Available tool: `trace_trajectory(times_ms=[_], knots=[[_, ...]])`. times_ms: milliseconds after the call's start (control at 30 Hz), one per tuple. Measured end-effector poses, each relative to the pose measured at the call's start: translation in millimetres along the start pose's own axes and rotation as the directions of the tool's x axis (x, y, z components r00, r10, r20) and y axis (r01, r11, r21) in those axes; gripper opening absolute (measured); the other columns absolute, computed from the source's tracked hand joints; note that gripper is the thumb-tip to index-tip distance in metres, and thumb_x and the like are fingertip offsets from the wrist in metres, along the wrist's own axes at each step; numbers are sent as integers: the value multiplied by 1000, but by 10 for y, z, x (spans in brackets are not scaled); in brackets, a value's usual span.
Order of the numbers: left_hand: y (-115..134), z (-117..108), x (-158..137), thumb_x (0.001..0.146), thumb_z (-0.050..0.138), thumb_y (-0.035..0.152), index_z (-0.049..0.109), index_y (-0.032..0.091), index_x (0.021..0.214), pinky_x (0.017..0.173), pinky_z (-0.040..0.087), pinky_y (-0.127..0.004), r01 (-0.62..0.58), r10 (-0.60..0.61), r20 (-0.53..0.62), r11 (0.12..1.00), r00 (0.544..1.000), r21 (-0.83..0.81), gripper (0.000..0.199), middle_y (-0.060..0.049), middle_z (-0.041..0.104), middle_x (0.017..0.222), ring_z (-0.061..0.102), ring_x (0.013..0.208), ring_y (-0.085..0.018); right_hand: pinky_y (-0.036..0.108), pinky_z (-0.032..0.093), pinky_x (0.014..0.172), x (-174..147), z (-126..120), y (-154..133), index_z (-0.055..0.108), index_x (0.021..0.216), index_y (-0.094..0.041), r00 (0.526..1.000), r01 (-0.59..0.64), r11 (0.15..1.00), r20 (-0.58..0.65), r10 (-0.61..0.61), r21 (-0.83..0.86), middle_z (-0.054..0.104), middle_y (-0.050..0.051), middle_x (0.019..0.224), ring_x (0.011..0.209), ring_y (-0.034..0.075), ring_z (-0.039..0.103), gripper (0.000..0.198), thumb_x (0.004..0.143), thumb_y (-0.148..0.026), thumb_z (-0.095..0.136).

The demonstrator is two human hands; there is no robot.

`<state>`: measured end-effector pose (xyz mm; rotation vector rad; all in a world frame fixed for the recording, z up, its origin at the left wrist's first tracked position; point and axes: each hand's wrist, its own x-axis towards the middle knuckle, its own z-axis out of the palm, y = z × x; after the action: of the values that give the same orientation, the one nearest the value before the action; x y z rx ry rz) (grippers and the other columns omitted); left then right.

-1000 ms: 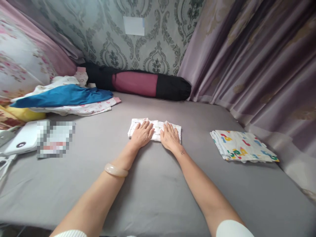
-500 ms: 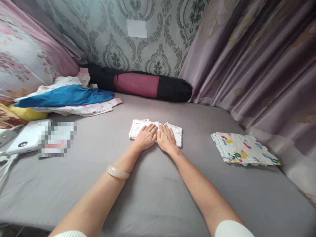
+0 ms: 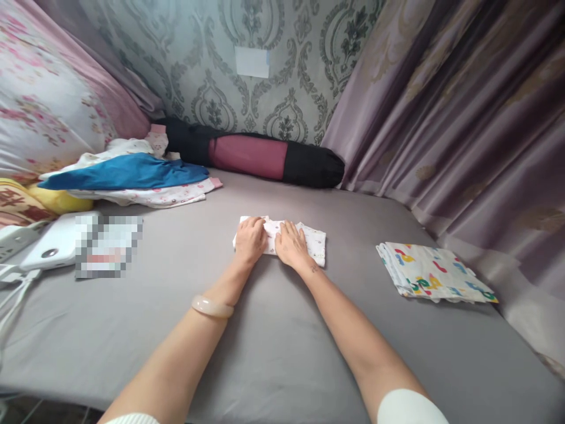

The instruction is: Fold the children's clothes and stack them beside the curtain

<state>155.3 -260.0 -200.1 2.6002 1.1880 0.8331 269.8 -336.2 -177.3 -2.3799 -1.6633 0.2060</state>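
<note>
A small white garment (image 3: 315, 241) with tiny coloured prints lies folded flat on the grey bed sheet (image 3: 282, 330). My left hand (image 3: 251, 238) rests over its left part, fingers bent and close together, gripping the fabric; the fingertips are partly hidden. Beside it, my right hand (image 3: 292, 242) lies flat on the middle of the garment, fingers stretched out. A pale bangle (image 3: 212, 307) circles my left wrist.
Far right lies a folded white cloth with bright prints (image 3: 436, 271). Loose clothes with a blue piece (image 3: 132, 172) are heaped back left. A white power bank (image 3: 62, 241) with cables sits at left. Along the wall stretches a black and maroon roll (image 3: 247, 156).
My left hand has slid left along the garment, and its fingers have gone from flat to bent. My right hand stays flat, shifted slightly left. The view has tilted a little.
</note>
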Motion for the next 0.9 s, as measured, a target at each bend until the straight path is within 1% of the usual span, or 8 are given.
trace_trajectory(times_ms=[100,200,333,433,567,700,800,900], knots=[[-54,-67,-4,91,40,19,65,15,113,101,39,-41,200,-197,-90,979,976,32,33,-13,64,122,53,118,-27,47,12,119,35,59,-113,34,150,-6,1000,14,1000,11,-15,11,28,14,159,148,26,20,57,100,-31,25],[-96,-115,-1,90,43,21,68,16,110,97,40,-43,387,-379,-121,921,917,46,32,-14,65,117,52,115,-31,47,10,119,43,147,-152,33,150,-5,1000,7,1000,2,-7,15,26,15,160,149,25,17,58,100,-33,24],[-150,-158,24,89,45,23,68,17,113,95,42,-43,562,-562,-42,827,826,6,34,-14,67,113,55,112,-32,46,8,119,44,217,-139,34,150,-6,1000,0,1000,-29,0,6,26,14,160,149,24,17,58,100,-33,26],[-200,-177,34,90,44,23,67,17,115,94,43,-41,598,-598,22,801,802,-18,35,-14,69,112,58,110,-30,46,9,119,49,232,-134,35,150,-6,999,-1,1000,-38,1,-8,27,14,159,149,24,17,58,99,-33,26],[-272,-177,25,89,45,21,68,17,115,93,44,-38,590,-588,45,806,808,-49,35,-12,70,112,60,109,-29,47,11,119,52,210,-150,35,149,-4,999,0,1000,-35,-1,-19,29,15,159,148,26,19,58,99,-33,25],[-323,-162,28,88,45,18,70,18,112,93,45,-39,590,-588,49,802,807,-89,35,-12,70,114,60,109,-29,49,12,118,69,158,-213,35,149,-3,1000,5,1000,-8,-6,-30,29,17,158,148,28,20,58,98,-30,26],[-342,-151,34,86,45,17,71,20,109,94,45,-39,614,-615,41,777,788,-140,35,-11,71,112,61,108,-28,49,8,119,100,150,-294,34,150,-3,999,37,999,4,-37,-33,28,16,159,148,28,20,58,99,-30,26],[-358,-138,28,84,45,16,72,20,106,93,46,-39,612,-619,20,770,785,-181,35,-10,71,107,62,104,-28,48,5,120,126,183,-369,31,151,-4,997,71,997,24,-70,-32,24,14,160,148,27,18,59,100,-33,25]])
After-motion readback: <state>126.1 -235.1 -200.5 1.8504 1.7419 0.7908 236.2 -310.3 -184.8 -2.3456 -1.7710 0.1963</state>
